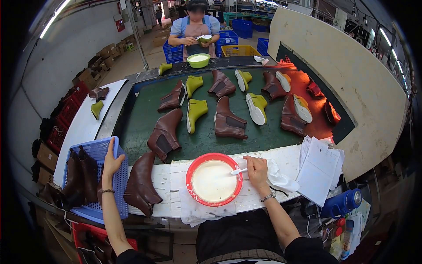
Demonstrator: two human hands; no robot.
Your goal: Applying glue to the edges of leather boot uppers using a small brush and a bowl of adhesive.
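My left hand (112, 163) reaches over the blue plastic basket (121, 187), its thumb apart from the stretched fingers, the fingertips at the far rim. Brown leather boots (79, 180) stand upright in that basket. In my right hand (257, 169) is a white-handled brush (239, 171), held over the right rim of a red bowl (190, 187). Creamy white liquid (213, 180) fills much of the bowl; the brush's head is hard to make out. A brown ankle boot (141, 185) lies between basket and bowl.
Brown boots (228, 121) and yellow-green shoe lasts with pale soles (196, 112) lie on the green belt (136, 114). Papers (318, 171), a white cloth (279, 178) and a blue flask (340, 204) are at right. Across the belt, a person (195, 33) works beside a green bowl (198, 61).
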